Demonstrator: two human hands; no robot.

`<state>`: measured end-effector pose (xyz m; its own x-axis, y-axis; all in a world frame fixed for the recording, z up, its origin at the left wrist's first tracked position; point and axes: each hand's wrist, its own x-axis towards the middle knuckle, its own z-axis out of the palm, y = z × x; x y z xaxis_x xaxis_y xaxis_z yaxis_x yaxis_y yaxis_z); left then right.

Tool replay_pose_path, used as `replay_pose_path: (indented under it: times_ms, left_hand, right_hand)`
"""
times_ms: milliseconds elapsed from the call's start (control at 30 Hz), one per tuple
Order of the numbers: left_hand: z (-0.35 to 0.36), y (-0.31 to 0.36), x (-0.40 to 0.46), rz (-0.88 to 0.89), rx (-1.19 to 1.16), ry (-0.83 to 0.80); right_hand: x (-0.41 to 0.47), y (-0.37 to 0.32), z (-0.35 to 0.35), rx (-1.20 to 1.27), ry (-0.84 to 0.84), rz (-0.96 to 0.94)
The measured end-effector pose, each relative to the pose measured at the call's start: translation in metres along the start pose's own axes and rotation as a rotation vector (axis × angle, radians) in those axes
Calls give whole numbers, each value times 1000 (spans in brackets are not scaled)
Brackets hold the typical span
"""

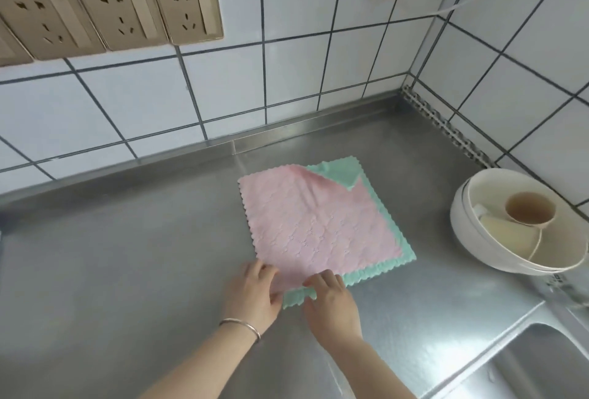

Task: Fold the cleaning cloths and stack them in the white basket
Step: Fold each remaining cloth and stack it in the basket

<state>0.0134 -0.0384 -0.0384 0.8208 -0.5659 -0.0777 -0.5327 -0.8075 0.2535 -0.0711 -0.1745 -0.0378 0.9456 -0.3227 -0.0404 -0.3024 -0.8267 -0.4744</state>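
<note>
Both hands meet at the near corner of the cloths, at about 6 o'clock of the pile. The left hand (251,292) lies on the pink cloth (314,228), fingers bent over its near corner, apparently pinching the edge, though the fingertips are partly hidden. The right hand (331,301) curls its fingers over the same near edge, just where pink meets the green cloth (406,255) beneath; it seems to grip the cloth edge. A thin bracelet (240,327) circles the left wrist.

The pink cloth lies spread flat on top of the green one, turned like a diamond, and the green shows as a border along the 3 o'clock side and at the near corner. At 12 o'clock the far corner of the pink cloth is folded back, and a green corner is flipped over there too.

Both cloths rest on the steel tabletop (127,255). At 3 o'clock of the cloths, well apart, stands the white basket (462,226), holding a cup (530,212) lying on its side. A sink (541,366) sits at 5 o'clock. Three wall sockets (118,13) hang on the tiled wall (287,80) at 10 o'clock.
</note>
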Motion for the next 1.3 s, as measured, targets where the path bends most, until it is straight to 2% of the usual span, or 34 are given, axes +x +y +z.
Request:
replay_pose_path:
  times_ms: [100, 267, 467, 567, 733, 800, 867, 967, 1033, 1167, 1233, 1300]
  left_hand:
    - [6, 4, 4, 24, 20, 24]
    - [14, 15, 5, 187, 95, -23]
    - [8, 18, 23, 158, 120, -3]
    - [-18, 17, 26, 160, 61, 117]
    - [-97, -8, 12, 136, -2, 415]
    - [-127, -28, 4, 120, 3, 452]
    - [-157, -51, -15, 61, -15, 413]
    - [-194, -84, -44, -29, -117, 347]
    - [-217, -110, -72, -35, -137, 363]
    - [-258, -152, -117, -79, -190, 334]
    - [-274, -174, -136, -124, -270, 281]
    - [-283, -196, -150, -175, -356, 217]
  right_hand:
    - [9, 8, 3, 30, -8, 18]
    - [17, 11, 9, -1, -59, -5]
    - [26, -1, -1, -220, 14, -79]
    - [36, -4, -18, -237, 112, -112]
    - [54, -8, -63, -275, 326, -164]
    - [60, -16, -83, -276, 393, -188]
    - [59, -34, -97, -265, 402, -224]
    - [53, -67, -116, -195, 292, -230]
    - [47, -100, -127, -71, 77, -152]
    - [42, -144, -145, 256, -355, -133]
    - [38, -168, -150, 358, -478, -162]
    - [33, -189, -150, 477, -532, -146]
